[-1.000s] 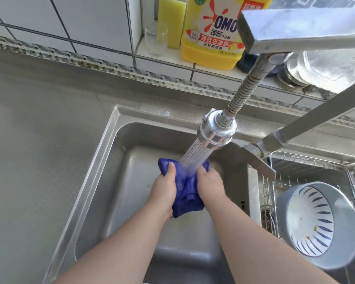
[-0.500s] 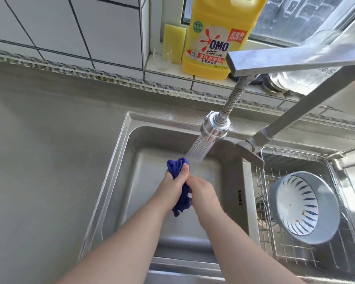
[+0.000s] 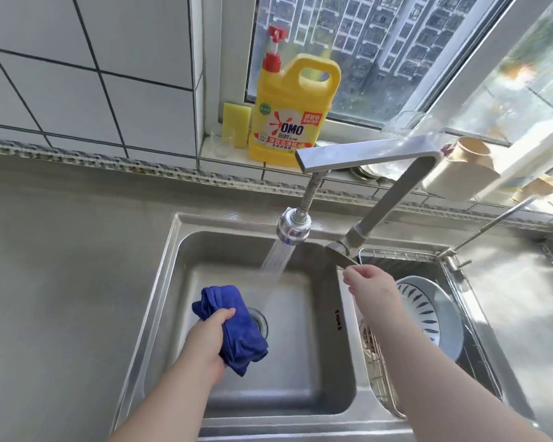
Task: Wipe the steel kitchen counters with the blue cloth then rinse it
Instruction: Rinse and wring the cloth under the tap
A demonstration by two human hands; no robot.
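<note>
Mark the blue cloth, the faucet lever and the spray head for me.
blue cloth (image 3: 233,320): head view, middle fold.
faucet lever (image 3: 340,255): head view, flat paddle.
spray head (image 3: 292,226): head view, clear casing.

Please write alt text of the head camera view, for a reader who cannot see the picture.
A person's left hand grips a bunched blue cloth over a steel sink, beside the spray running from the faucet head, while the right hand touches the faucet lever. A yellow detergent bottle stands on the windowsill.
</note>
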